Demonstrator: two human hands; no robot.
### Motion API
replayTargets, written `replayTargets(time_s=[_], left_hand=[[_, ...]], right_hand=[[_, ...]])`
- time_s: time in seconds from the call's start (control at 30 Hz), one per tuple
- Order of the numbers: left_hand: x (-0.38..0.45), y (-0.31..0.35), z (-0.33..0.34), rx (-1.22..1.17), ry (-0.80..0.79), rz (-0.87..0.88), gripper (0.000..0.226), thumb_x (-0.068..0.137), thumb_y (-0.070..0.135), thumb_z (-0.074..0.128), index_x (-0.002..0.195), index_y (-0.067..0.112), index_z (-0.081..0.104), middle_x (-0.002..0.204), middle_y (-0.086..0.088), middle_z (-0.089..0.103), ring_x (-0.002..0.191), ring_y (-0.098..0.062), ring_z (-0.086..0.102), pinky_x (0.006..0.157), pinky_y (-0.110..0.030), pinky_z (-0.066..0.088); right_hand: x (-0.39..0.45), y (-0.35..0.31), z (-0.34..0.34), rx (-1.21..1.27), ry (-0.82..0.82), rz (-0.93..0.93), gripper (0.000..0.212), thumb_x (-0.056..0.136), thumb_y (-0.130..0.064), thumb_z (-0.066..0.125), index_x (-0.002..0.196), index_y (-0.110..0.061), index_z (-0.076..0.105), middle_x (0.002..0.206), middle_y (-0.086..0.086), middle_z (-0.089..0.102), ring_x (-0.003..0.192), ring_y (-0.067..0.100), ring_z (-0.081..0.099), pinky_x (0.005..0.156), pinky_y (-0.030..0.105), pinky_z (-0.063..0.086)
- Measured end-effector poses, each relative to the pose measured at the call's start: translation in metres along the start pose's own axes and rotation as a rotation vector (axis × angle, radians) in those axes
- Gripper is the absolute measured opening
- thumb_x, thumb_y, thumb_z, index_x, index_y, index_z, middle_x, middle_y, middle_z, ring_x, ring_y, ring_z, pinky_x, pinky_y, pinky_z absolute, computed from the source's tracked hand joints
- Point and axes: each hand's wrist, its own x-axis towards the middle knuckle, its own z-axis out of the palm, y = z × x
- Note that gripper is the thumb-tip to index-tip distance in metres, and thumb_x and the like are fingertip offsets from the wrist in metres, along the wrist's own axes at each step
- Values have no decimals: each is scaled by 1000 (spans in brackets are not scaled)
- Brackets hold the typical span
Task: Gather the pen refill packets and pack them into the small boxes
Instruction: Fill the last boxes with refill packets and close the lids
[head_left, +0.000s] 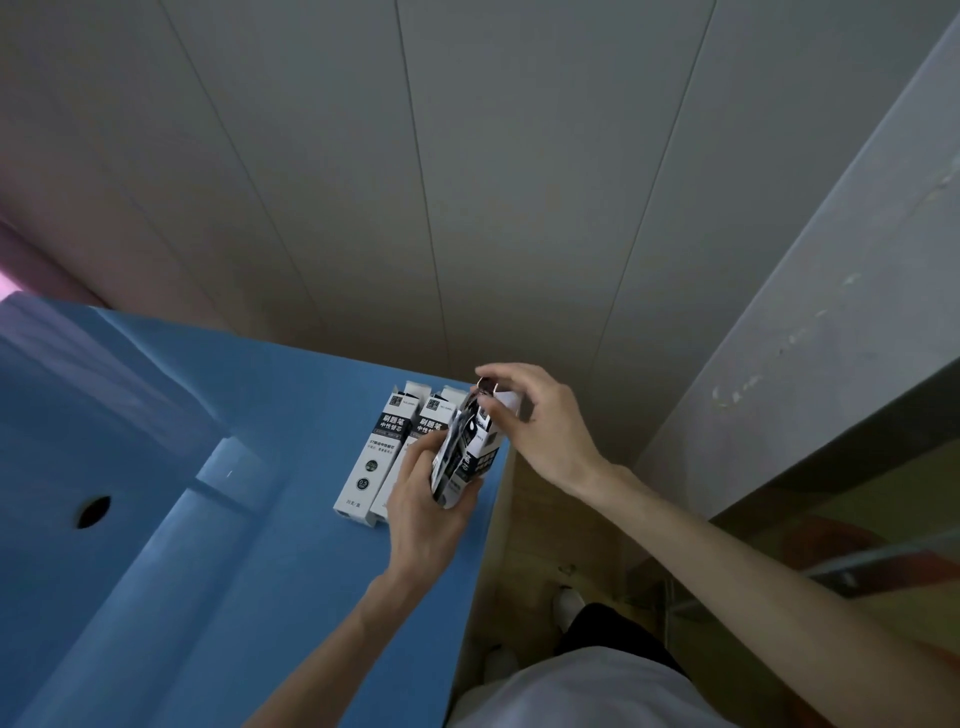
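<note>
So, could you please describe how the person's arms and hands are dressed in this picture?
Both forearms are bare, with no sleeve reaching the wrists. The left hand and right hand wear no gloves, and no rings, watch or bracelets show. At the bottom edge a light-coloured shirt covers the body.

- The scene is dimly and evenly lit, with a cool grey-blue cast.
- No lamp is seen; a brighter pink-white glow is found at the far left edge of the frame.
- The blue table is brightest along its lower middle, and a darker shaded band is seen across its left side.
- Soft, weak shadows are cast; no hard edges or glare are noted.
- Strong wide-angle distortion is seen: the seams of the wall panels fan outward toward the top corners.
- The printing on the boxes at centre is rendered fairly sharp, while the box held in the hands is slightly smeared.
- The lower right is left dark and murky.
</note>
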Motion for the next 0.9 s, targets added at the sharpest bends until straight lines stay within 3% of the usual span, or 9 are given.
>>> replayTargets(time_s=[0.13, 0.23, 0.33, 0.4, 0.53, 0.63, 0.73, 0.83, 0.9], left_hand=[[1, 0, -1, -11, -12, -25, 43, 80, 26, 86, 118, 19, 67, 123, 15, 59, 106, 1, 58, 79, -5, 43], [2, 1, 0, -12, -11, -39, 41, 80, 26, 86, 116, 20, 67, 123, 16, 59, 104, 1, 59, 78, -8, 43], [3, 1, 1, 20, -9, -32, 37, 81, 29, 86, 113, 22, 67, 124, 20, 57, 101, 4, 57, 75, -8, 42], [3, 1, 2, 42, -8, -32, 37, 81, 30, 85, 113, 22, 68, 124, 23, 56, 99, 5, 56, 74, -7, 41], [4, 4, 6, 84, 8, -42, 35, 80, 25, 85, 110, 18, 69, 122, 22, 56, 95, 10, 49, 69, -5, 37], [2, 6, 6, 122, 12, -57, 36, 79, 23, 86, 110, 17, 69, 124, 17, 59, 95, 11, 46, 70, -15, 39], [2, 6, 5, 143, -3, -88, 38, 78, 27, 86, 111, 20, 67, 125, 20, 57, 95, 12, 43, 67, -12, 34], [6, 6, 2, 145, -12, -124, 41, 79, 33, 84, 115, 23, 65, 126, 25, 54, 95, 6, 50, 68, -14, 37], [9, 5, 0, 152, -21, -141, 41, 81, 35, 82, 117, 25, 65, 127, 25, 54, 99, 1, 56, 71, -20, 42]], right_hand=[[3, -1, -3, 23, 89, 1, 28, 97, -31, 70, 124, -21, 70, 119, -10, 68, 115, 3, 61, 103, 39, 52], [-1, 4, 1, -75, 67, -28, 23, 94, -39, 69, 112, -26, 75, 116, -13, 66, 113, 8, 61, 103, 43, 50], [-4, 8, 4, -234, 82, -65, 20, 91, -31, 76, 110, -26, 77, 117, -5, 67, 118, 13, 57, 113, 39, 38], [-2, 9, 3, -303, 80, -101, 20, 90, -26, 78, 111, -24, 77, 114, -2, 68, 117, 14, 58, 118, 37, 30], [-1, 6, 2, -428, 4, -134, 22, 94, -22, 71, 117, -19, 74, 119, 4, 68, 121, 18, 58, 122, 45, 28], [-1, 3, 5, -531, -109, -151, 37, 98, -20, 62, 135, -14, 62, 124, 2, 69, 127, 18, 54, 124, 44, 23], [6, 7, 0, -506, -122, -76, 46, 98, -30, 65, 142, -17, 58, 118, 0, 70, 124, 18, 55, 119, 44, 32], [13, 12, -2, -372, -54, -21, 26, 94, -34, 73, 117, -23, 75, 107, -8, 73, 111, 13, 60, 103, 40, 46], [15, 12, 2, -303, -70, 21, 16, 95, -31, 72, 107, -23, 80, 105, -9, 74, 113, 12, 57, 99, 34, 46]])
